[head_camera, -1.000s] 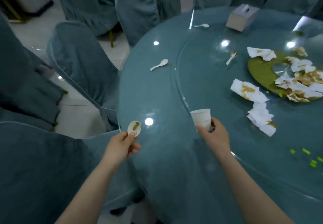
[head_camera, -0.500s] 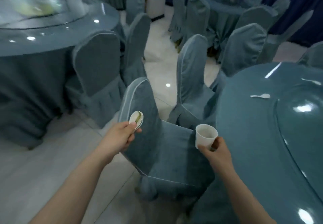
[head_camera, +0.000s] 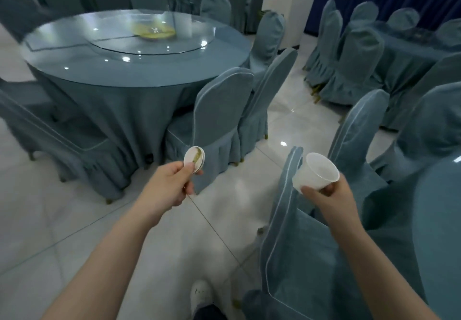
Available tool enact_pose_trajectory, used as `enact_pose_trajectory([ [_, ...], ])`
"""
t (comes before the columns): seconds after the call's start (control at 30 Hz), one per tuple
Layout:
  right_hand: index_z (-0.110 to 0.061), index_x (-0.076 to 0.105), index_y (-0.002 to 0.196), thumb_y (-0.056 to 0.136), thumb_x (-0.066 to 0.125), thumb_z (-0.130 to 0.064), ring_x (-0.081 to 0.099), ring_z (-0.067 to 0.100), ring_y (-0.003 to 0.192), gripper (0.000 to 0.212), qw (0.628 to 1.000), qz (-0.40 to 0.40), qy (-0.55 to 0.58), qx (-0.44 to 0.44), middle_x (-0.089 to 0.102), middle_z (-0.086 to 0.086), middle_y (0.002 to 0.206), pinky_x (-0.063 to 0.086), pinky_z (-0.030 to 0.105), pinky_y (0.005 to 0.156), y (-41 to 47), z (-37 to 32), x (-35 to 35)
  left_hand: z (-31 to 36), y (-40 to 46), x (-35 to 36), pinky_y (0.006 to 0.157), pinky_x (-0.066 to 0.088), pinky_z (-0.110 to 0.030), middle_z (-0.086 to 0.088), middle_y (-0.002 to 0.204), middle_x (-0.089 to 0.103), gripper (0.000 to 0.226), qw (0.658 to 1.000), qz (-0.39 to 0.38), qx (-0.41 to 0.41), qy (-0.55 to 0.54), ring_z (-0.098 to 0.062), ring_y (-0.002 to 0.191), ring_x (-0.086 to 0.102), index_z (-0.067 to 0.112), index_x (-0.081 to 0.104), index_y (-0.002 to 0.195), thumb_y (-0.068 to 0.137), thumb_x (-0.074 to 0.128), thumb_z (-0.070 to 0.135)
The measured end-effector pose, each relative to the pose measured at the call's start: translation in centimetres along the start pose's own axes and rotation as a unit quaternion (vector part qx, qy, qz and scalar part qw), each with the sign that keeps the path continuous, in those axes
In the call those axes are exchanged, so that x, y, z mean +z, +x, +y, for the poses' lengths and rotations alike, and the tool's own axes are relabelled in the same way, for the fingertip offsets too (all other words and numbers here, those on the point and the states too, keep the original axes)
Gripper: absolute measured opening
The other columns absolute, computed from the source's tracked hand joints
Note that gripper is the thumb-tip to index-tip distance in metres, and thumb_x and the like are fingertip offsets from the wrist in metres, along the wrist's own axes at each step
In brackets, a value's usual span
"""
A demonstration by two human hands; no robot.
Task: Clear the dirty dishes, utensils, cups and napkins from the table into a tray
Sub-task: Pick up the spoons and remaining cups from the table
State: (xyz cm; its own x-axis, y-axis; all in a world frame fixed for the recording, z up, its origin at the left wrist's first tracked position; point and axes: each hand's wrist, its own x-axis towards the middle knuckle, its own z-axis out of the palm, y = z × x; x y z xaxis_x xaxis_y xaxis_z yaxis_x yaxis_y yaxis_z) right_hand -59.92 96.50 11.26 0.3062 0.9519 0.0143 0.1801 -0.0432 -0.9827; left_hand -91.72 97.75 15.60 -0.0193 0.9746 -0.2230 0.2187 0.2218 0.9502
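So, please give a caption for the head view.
Left hand pinches a stained small dish; right hand holds a white cup.

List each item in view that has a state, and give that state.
left hand: pinching the small dish
small dish: tilted on edge, smeared with green residue
right hand: gripping the paper cup
paper cup: empty, tipped toward the camera
round table: glass turntable on top, no dishes visible
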Motion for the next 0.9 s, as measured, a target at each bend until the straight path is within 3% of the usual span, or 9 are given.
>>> enact_pose_trajectory([
  [0.17,-0.035,0.050,0.111,0.070,0.082,-0.015,0.062,0.003,0.091,0.056,1.000,-0.016,-0.010,-0.013,0.063,-0.015,0.102,0.048,0.016,0.065,6.9,-0.6,7.0,1.4,7.4,-4.5,0.036,0.023,-0.017,0.001,0.053,0.048,0.029,1.000,0.015,0.005,0.027,-0.009,0.038,0.030,0.015,0.069,0.087,0.097,0.044,0.028],
  [0.27,-0.027,0.052,0.119,0.068,0.084,-0.017,0.062,0.004,0.090,0.061,0.999,-0.012,-0.022,-0.031,0.065,-0.011,0.104,0.047,0.009,0.057,11.8,-1.4,10.7,3.5,12.1,-6.6,0.035,0.026,-0.016,0.001,0.053,0.052,0.027,0.998,0.024,0.014,0.049,-0.009,0.037,0.034,0.017,0.069,0.085,0.094,0.044,0.020],
  [0.47,-0.034,0.054,0.109,0.068,0.083,-0.017,0.065,0.003,0.087,0.053,1.000,0.006,-0.007,-0.027,0.066,-0.011,0.101,0.048,0.018,0.067,19.7,-2.6,15.0,7.4,21.5,-8.2,0.036,0.030,-0.015,0.003,0.053,0.060,0.028,0.996,0.003,0.040,0.084,-0.007,0.036,0.040,0.018,0.067,0.086,0.089,0.040,0.008],
  [0.6,-0.037,0.053,0.099,0.069,0.083,-0.012,0.063,-0.008,0.080,0.049,0.999,0.042,-0.026,-0.015,0.065,-0.014,0.098,0.048,0.009,0.058,24.1,-2.2,14.7,8.8,28.6,-5.6,0.038,0.035,-0.016,0.001,0.063,0.067,0.024,0.994,-0.054,0.055,0.083,-0.007,0.040,0.043,0.023,0.061,0.102,0.092,0.041,0.012],
  [0.73,-0.028,0.055,0.113,0.069,0.083,-0.015,0.063,-0.010,0.081,0.054,0.995,0.099,-0.029,0.014,0.066,-0.013,0.100,0.047,0.005,0.059,28.5,-1.6,13.1,10.3,36.4,-1.8,0.043,0.040,-0.018,0.002,0.067,0.069,0.019,0.984,-0.134,0.076,0.092,-0.006,0.044,0.049,0.031,0.057,0.103,0.095,0.043,0.021],
  [0.9,-0.034,0.058,0.103,0.067,0.083,-0.018,0.065,-0.006,0.082,0.047,0.976,0.207,-0.037,0.051,0.070,-0.017,0.092,0.047,0.015,0.068,34.2,-0.6,11.0,13.4,47.5,4.3,0.048,0.044,-0.019,-0.005,0.074,0.072,0.016,0.959,-0.255,0.092,0.079,-0.009,0.050,0.058,0.022,0.058,0.104,0.097,0.045,0.018],
])
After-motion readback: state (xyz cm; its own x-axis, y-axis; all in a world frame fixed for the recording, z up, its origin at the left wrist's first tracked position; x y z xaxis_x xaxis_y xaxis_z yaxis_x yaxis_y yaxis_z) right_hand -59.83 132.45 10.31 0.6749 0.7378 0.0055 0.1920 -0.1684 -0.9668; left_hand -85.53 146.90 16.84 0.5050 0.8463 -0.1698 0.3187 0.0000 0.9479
